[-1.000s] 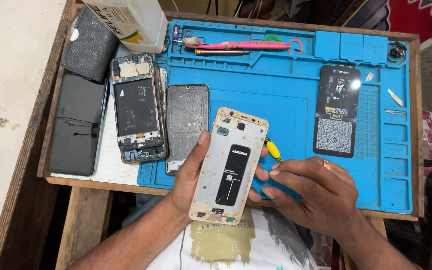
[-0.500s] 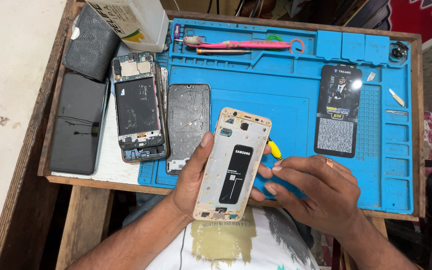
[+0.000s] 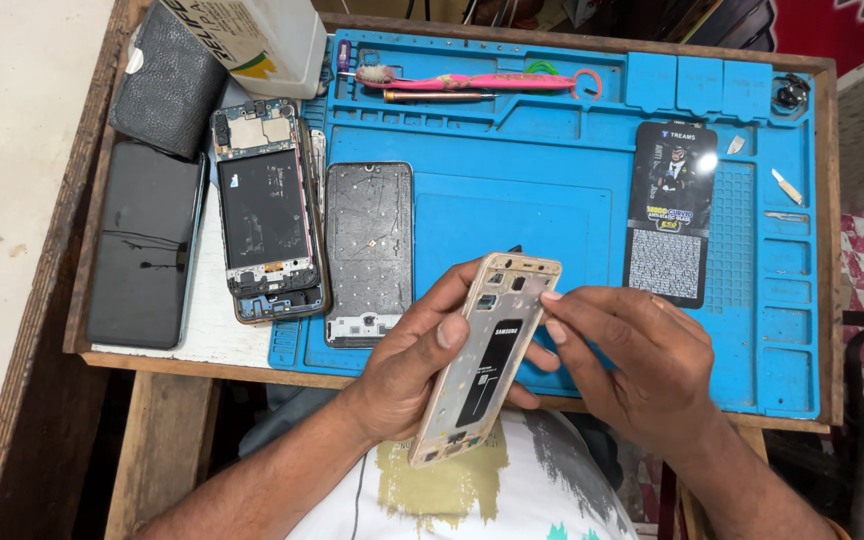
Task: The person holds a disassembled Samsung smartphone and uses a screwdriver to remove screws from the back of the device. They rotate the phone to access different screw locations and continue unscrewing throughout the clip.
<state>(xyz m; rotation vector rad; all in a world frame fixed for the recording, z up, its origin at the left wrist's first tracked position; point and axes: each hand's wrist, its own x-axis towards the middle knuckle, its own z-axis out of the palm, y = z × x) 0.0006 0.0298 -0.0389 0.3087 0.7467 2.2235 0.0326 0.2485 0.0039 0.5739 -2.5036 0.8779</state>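
My left hand (image 3: 414,360) grips a gold-framed opened phone (image 3: 485,358) with a black battery showing, tilted on its long edge over the near edge of the blue work mat (image 3: 552,215). The thumb lies across its left side. My right hand (image 3: 634,362) touches the phone's upper right corner with its fingertips and supports it from the right. No tool shows in the right hand.
On the mat lie a grey phone back panel (image 3: 369,250), a black packet (image 3: 670,212), a pink toothbrush (image 3: 472,80) and small picks (image 3: 785,186). Left of the mat sit a stripped phone (image 3: 264,210), a black phone (image 3: 144,245), a dark pouch (image 3: 167,80) and a white container (image 3: 252,35).
The gold phone has been tipped up onto its edge and turned. My right hand rose from beside it to its top corner. The yellow tool is no longer visible.
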